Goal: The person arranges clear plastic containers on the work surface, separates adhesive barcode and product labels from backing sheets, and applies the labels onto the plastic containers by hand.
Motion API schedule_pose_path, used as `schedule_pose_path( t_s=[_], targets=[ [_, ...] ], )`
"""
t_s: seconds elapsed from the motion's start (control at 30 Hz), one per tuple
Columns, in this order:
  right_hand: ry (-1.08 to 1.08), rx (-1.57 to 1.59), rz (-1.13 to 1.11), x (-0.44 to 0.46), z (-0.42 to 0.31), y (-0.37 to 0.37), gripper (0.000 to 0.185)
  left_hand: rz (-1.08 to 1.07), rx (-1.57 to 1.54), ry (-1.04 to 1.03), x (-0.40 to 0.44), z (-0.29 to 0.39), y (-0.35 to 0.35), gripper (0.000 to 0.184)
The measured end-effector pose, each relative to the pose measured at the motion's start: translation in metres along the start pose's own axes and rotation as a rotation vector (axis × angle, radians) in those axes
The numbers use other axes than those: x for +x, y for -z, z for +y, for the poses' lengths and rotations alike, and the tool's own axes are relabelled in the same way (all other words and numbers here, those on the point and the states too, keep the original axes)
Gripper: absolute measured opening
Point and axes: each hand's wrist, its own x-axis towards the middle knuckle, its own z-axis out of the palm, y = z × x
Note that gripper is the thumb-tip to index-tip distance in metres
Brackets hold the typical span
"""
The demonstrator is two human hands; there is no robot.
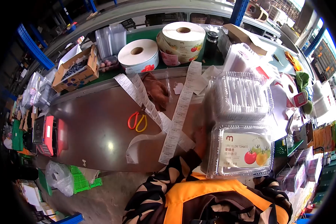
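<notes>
A clear plastic clamshell box (242,151) with a tricolor tomato label is close in front of my body, above the edge of the table. Behind it stands a tall stack of clear clamshell boxes (240,95). My left hand (201,140) shows only in part, at the left side of these boxes; its fingers are hidden, so its grip cannot be made out. My right hand is out of sight behind the boxes, with only the patterned right sleeve (270,188) showing. Left of my left hand lie printed label strips (177,115).
Scissors (137,121) with red and yellow handles and a brown cloth (155,89) lie on the brown table (89,134). Label rolls (138,56), a black bottle (211,43) and a carton of dark berries (74,71) stand behind. A red scale (46,135) is at left.
</notes>
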Motion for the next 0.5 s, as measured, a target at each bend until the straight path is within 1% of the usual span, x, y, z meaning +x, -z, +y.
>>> schedule_pose_path(
  t_s=[0.13,0.27,0.4,0.5],
  targets=[
    [-0.006,0.191,-0.037,-0.018,-0.022,-0.023,0.062,-0.091,-0.045,0.020,-0.011,0.034,0.031,0.055],
    [0.012,0.406,-0.152,-0.052,-0.073,-0.073,0.063,-0.140,-0.077,-0.030,-0.012,0.074,0.066,0.055],
    [0.001,0.606,-0.379,-0.101,-0.134,-0.152,0.063,-0.178,-0.120,-0.083,-0.011,0.114,0.119,0.055],
    [-0.073,0.754,-0.641,-0.145,-0.181,-0.239,0.064,-0.175,-0.159,-0.106,-0.021,0.142,0.179,0.055]
  ],
)
